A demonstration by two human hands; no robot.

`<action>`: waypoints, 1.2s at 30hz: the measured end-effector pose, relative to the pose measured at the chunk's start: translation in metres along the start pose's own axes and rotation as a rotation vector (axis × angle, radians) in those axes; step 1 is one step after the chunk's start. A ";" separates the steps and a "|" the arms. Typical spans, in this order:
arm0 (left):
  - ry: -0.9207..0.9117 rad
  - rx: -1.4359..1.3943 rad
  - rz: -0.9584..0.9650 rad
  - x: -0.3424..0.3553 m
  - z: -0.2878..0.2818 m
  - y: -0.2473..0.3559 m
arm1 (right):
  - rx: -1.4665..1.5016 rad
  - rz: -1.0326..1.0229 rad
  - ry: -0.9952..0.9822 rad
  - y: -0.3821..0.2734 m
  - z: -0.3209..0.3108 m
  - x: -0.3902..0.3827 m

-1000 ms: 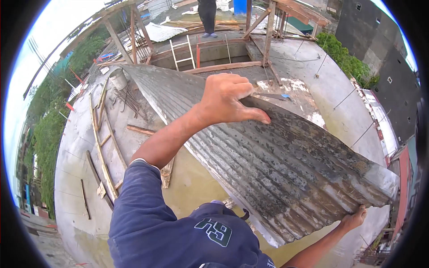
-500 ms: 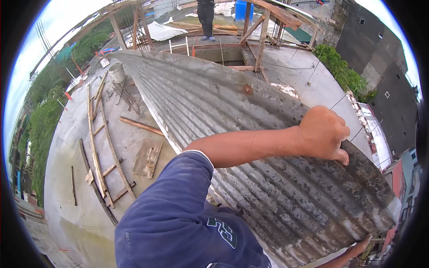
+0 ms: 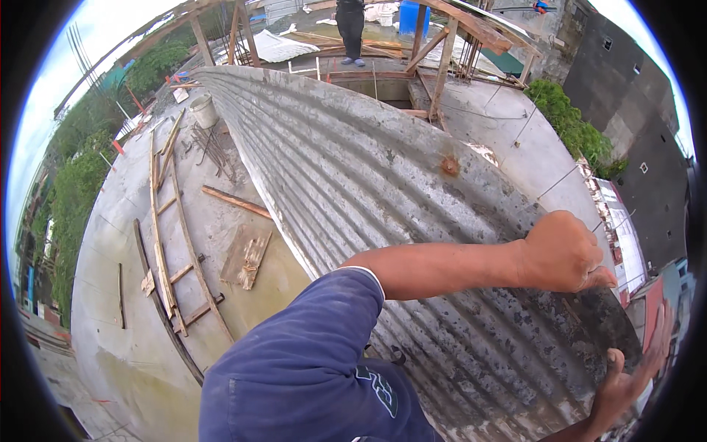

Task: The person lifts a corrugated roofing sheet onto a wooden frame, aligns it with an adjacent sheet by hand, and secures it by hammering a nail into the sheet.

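A long, stained corrugated metal sheet (image 3: 368,169) stretches from the far left to the near right in front of my body, tilted. My left arm reaches across it, and my left hand (image 3: 563,254) is closed in a fist over its far edge near the right end, thumb stretched to the right. The fingertips are hidden from view. Beside the sheet's near right end, my right hand (image 3: 637,368) is open, its fingers extended and thumb apart. Whether its palm touches the sheet's edge, I cannot tell. A rusty spot (image 3: 450,165) marks the sheet's upper part.
On the concrete floor (image 3: 125,258) at left lie a wooden ladder-like frame (image 3: 158,243), a board (image 3: 245,256) and steel rods (image 3: 212,155) near a bucket (image 3: 203,110). Another person (image 3: 350,29) stands beyond the sheet, near timber posts (image 3: 444,70), a floor opening (image 3: 394,90) and a blue drum (image 3: 412,18).
The sheet's near right part has shifted in view, and my left hand has moved right and lower with it. My right hand has risen from below, fingers now spread beside the sheet's end.
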State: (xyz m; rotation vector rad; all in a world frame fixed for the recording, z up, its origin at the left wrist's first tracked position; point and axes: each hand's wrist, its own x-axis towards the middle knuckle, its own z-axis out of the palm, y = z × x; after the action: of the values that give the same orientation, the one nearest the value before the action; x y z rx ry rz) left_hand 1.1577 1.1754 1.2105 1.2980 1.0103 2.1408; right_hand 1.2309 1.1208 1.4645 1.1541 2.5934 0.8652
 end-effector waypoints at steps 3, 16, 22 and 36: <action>-0.033 -0.101 0.026 -0.010 -0.049 -0.003 | -0.042 0.025 -0.277 -0.022 0.040 -0.004; 0.070 0.592 -0.156 -0.060 -0.365 -0.154 | 0.119 0.085 -0.066 -0.029 0.093 0.018; -0.204 0.902 -0.221 -0.109 -0.418 -0.254 | 0.103 0.108 0.050 -0.028 0.109 0.013; -0.155 0.570 0.025 -0.049 -0.229 -0.193 | 0.055 0.204 0.029 0.194 0.070 -0.036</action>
State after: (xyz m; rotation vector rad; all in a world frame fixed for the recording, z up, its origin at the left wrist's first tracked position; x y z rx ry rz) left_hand 0.9763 1.1830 0.9665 1.6997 1.6116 1.7914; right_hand 1.4030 1.2288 1.5157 1.4519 2.5697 0.8595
